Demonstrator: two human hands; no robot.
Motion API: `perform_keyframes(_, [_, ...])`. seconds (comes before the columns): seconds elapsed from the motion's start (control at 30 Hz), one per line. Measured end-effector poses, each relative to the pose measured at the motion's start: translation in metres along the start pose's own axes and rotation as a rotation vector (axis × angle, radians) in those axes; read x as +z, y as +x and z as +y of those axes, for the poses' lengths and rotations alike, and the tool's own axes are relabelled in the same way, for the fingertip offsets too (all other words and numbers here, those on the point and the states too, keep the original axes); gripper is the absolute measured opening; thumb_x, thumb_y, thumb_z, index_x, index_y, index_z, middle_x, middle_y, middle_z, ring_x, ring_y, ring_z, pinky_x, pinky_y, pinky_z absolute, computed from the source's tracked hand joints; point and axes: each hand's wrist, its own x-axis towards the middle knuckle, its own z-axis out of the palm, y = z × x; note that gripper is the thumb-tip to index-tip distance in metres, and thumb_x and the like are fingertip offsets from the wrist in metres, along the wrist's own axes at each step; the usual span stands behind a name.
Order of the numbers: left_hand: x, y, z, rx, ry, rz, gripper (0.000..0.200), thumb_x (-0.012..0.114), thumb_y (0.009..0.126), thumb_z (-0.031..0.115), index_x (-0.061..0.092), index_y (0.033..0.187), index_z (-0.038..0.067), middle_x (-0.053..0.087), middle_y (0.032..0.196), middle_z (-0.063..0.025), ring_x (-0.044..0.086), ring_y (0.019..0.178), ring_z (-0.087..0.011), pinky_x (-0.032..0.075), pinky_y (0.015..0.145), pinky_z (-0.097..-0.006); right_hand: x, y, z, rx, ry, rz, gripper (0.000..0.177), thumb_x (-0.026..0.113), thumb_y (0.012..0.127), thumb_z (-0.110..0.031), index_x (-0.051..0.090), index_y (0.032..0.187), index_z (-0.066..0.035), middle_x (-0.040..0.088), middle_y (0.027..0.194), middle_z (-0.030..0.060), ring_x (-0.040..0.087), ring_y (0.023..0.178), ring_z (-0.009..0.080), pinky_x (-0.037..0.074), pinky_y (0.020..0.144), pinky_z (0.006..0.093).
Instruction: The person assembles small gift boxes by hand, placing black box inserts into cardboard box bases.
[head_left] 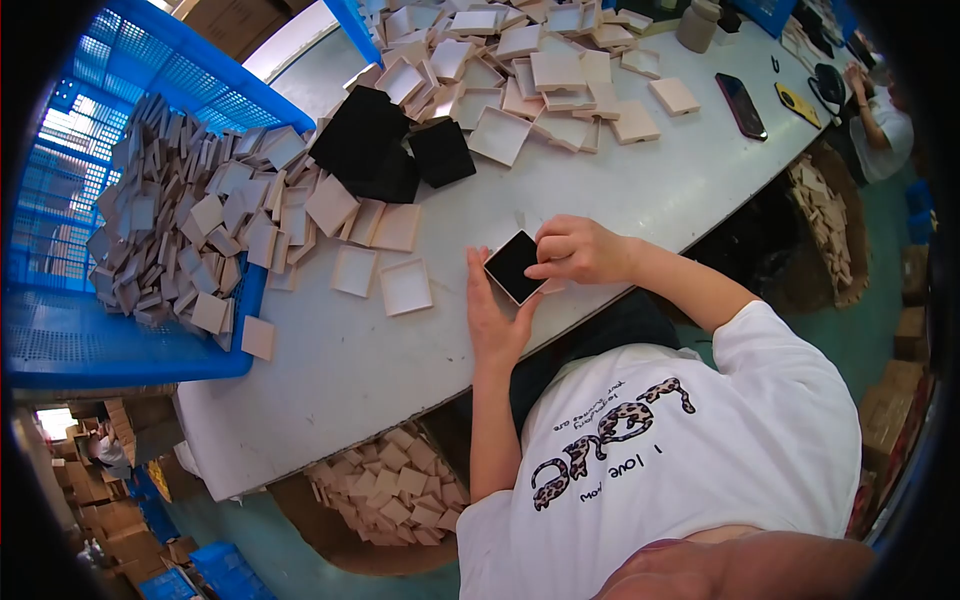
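Near the table's front edge, a small square box [515, 267] with light pink edges and a black inside is between my two hands. My left hand [496, 315] holds it from the left and below, with fingers and thumb along its sides. Bent over its right side, my right hand [580, 250] presses its fingers at the black surface. Two pale square trays [406, 287] lie to the left of my hands. Behind them are a stack of black square pieces [368, 143] and a smaller black stack [441, 153].
A blue crate [215, 75] on its side spills pale boxes at the left. More boxes [560, 72] are heaped at the back. A phone [741, 106], a yellow tool [797, 104] and a jar [698, 25] lie right. Another person [880, 125] sits far right.
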Motion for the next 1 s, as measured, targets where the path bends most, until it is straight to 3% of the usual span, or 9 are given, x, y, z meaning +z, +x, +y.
perform_keyframes(0.2, [0.003, 0.003, -0.001, 0.169, 0.072, -0.014, 0.090, 0.088, 0.082, 0.017, 0.043, 0.160, 0.009, 0.051, 0.156, -0.0184, 0.052, 0.139, -0.0394, 0.038, 0.119, -0.0489, -0.033, 0.025, 0.020, 0.483, 0.373, -0.066, 0.030, 0.078, 0.091, -0.023, 0.077, 0.119, -0.012, 0.070, 0.112, 0.0090, 0.064, 0.108, 0.0316, 0.051, 0.095, 0.0455])
perform_keyframes(0.33, [-0.001, 0.004, 0.005, 0.186, 0.234, -0.122, 0.060, 0.087, 0.083, 0.025, 0.068, 0.140, 0.015, 0.051, 0.154, -0.0160, 0.051, 0.139, -0.0377, 0.029, 0.123, -0.0573, 0.001, 0.032, 0.088, 0.449, -0.444, 0.144, 0.030, 0.070, 0.094, -0.013, 0.073, 0.125, -0.011, 0.064, 0.133, 0.0106, 0.059, 0.124, 0.0323, 0.043, 0.109, 0.0477])
perform_keyframes(0.37, [-0.001, 0.004, 0.006, 0.201, 0.246, -0.122, 0.060, 0.087, 0.083, 0.024, 0.068, 0.139, 0.015, 0.051, 0.153, -0.0170, 0.051, 0.138, -0.0383, 0.031, 0.122, -0.0561, 0.007, 0.032, 0.102, 0.419, -0.677, 0.148, 0.030, 0.069, 0.094, -0.011, 0.071, 0.124, -0.010, 0.063, 0.137, 0.0111, 0.058, 0.128, 0.0327, 0.041, 0.112, 0.0479])
perform_keyframes(0.47, [-0.002, 0.003, 0.006, 0.196, 0.256, -0.109, 0.060, 0.087, 0.082, 0.024, 0.069, 0.139, 0.016, 0.050, 0.150, -0.0198, 0.051, 0.136, -0.0401, 0.037, 0.119, -0.0525, 0.014, 0.019, 0.132, 0.355, -0.655, 0.051, 0.030, 0.071, 0.088, -0.008, 0.067, 0.118, -0.007, 0.061, 0.139, 0.0111, 0.051, 0.137, 0.0339, 0.037, 0.117, 0.0476])
perform_keyframes(0.57, [-0.001, 0.002, 0.009, 0.131, 0.213, -0.095, 0.060, 0.088, 0.081, 0.024, 0.070, 0.138, 0.018, 0.048, 0.146, -0.0217, 0.051, 0.134, -0.0414, 0.043, 0.113, -0.0488, 0.002, 0.013, 0.126, 0.345, -0.415, 0.028, 0.030, 0.071, 0.083, -0.004, 0.063, 0.112, -0.005, 0.061, 0.140, 0.0115, 0.052, 0.136, 0.0335, 0.038, 0.115, 0.0463])
perform_keyframes(0.67, [0.000, 0.001, 0.006, 0.116, 0.200, -0.096, 0.059, 0.089, 0.081, 0.024, 0.071, 0.137, 0.019, 0.046, 0.143, -0.0214, 0.051, 0.133, -0.0414, 0.046, 0.110, -0.0466, -0.023, 0.013, 0.105, 0.575, -0.090, -0.086, 0.027, 0.072, 0.082, -0.002, 0.061, 0.107, -0.005, 0.059, 0.146, 0.0112, 0.048, 0.143, 0.0314, 0.037, 0.115, 0.0477])
perform_keyframes(0.77, [0.000, 0.002, 0.006, 0.129, 0.200, -0.106, 0.059, 0.090, 0.081, 0.023, 0.071, 0.137, 0.018, 0.046, 0.144, -0.0201, 0.051, 0.134, -0.0408, 0.046, 0.111, -0.0468, -0.016, 0.021, 0.101, 0.418, -0.492, 0.027, 0.024, 0.072, 0.084, -0.002, 0.062, 0.105, -0.005, 0.061, 0.144, 0.0129, 0.048, 0.143, 0.0322, 0.037, 0.116, 0.0489])
perform_keyframes(0.87, [0.000, 0.003, 0.008, 0.148, 0.202, -0.101, 0.059, 0.089, 0.082, 0.022, 0.071, 0.137, 0.017, 0.046, 0.145, -0.0192, 0.050, 0.134, -0.0407, 0.045, 0.112, -0.0469, -0.001, 0.013, 0.122, 0.422, -0.671, -0.076, 0.030, 0.069, 0.082, 0.000, 0.064, 0.111, -0.004, 0.064, 0.136, 0.0124, 0.051, 0.139, 0.0310, 0.041, 0.110, 0.0463])
perform_keyframes(1.0, [0.000, 0.002, 0.008, 0.135, 0.201, -0.075, 0.057, 0.089, 0.083, 0.023, 0.071, 0.136, 0.016, 0.046, 0.147, -0.0180, 0.050, 0.135, -0.0401, 0.045, 0.112, -0.0463, -0.003, 0.010, 0.133, 0.355, -0.418, 0.009, 0.024, 0.069, 0.086, -0.004, 0.063, 0.109, -0.004, 0.067, 0.130, 0.0131, 0.057, 0.132, 0.0317, 0.044, 0.107, 0.0449])
